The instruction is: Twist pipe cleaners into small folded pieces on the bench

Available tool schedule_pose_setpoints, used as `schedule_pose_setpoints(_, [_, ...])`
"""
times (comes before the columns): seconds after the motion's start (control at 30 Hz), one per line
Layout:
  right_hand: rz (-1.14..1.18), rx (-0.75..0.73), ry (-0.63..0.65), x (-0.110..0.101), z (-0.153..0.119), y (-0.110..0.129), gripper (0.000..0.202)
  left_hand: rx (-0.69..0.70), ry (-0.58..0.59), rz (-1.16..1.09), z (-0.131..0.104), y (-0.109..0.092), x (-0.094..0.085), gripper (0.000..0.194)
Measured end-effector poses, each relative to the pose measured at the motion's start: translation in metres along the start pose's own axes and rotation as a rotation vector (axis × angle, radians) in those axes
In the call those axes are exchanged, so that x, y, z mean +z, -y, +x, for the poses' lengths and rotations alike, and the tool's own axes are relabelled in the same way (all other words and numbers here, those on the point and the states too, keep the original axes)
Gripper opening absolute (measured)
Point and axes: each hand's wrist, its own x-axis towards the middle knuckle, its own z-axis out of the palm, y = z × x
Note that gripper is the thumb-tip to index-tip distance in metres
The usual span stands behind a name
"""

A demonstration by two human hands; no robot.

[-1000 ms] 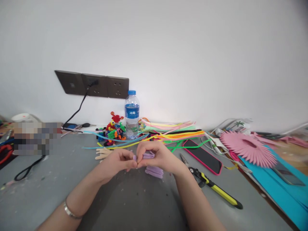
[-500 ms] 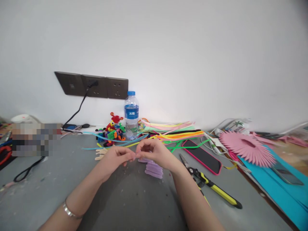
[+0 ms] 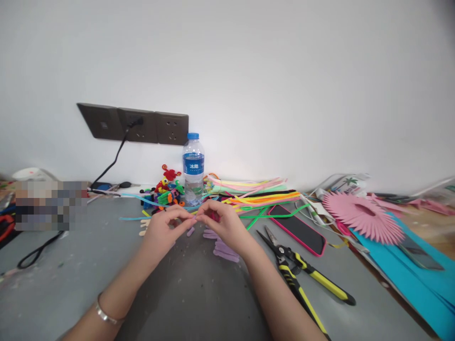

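Over the middle of the grey table, my left hand (image 3: 167, 227) and my right hand (image 3: 219, 220) meet at the fingertips. Both are pinched closed, and whatever sits between the tips is too small to make out. Purple fuzzy pieces (image 3: 226, 250) lie in a stack just below my right hand. A single short purple piece (image 3: 190, 231) rests on the table under the fingertips. Pale wooden sticks (image 3: 143, 227) show beside my left hand.
Behind the hands stand a water bottle (image 3: 194, 170), colourful fuzzy figures (image 3: 168, 192) and a bundle of fuzzy stems (image 3: 263, 194). Yellow-black pliers (image 3: 295, 265) and a pink-edged phone (image 3: 302, 232) lie right. Farther right are a pink paper fan (image 3: 362, 215) and blue sheets (image 3: 394, 265).
Both hands have shifted slightly left and up, still meeting at the tips. The short purple piece beneath them and more of the pliers now show.
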Motion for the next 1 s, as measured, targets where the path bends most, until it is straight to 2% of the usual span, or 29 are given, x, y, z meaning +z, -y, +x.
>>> schedule_pose_setpoints(0.13, [0.041, 0.011, 0.018, 0.001, -0.001, 0.003, 0.012, 0.008, 0.082, 0.018, 0.002, -0.001, -0.004, 0.019])
schedule_pose_setpoints(0.37, [0.046, 0.112, 0.008, 0.002, 0.000, -0.004, 0.011, 0.031, 0.050, 0.111, 0.003, 0.009, -0.004, 0.016])
schedule_pose_setpoints(0.5, [0.006, 0.151, 0.028, 0.004, 0.000, -0.011, 0.009, 0.038, 0.058, 0.148, 0.003, 0.010, -0.003, 0.017])
schedule_pose_setpoints(0.6, [-0.025, 0.188, -0.005, 0.004, 0.000, -0.014, 0.011, 0.010, 0.084, 0.167, 0.004, 0.012, -0.002, 0.015])
schedule_pose_setpoints(0.67, [0.060, 0.227, -0.029, 0.002, 0.001, -0.015, 0.019, -0.034, 0.097, 0.194, 0.003, 0.015, -0.001, 0.013])
schedule_pose_setpoints(0.8, [0.407, 0.342, 0.003, -0.005, 0.003, -0.013, 0.032, -0.081, 0.097, 0.264, 0.001, 0.020, 0.004, 0.005])
schedule_pose_setpoints(1.0, [0.729, 0.449, -0.067, -0.006, 0.005, -0.010, 0.035, -0.072, 0.159, 0.362, -0.003, 0.015, 0.010, 0.006])
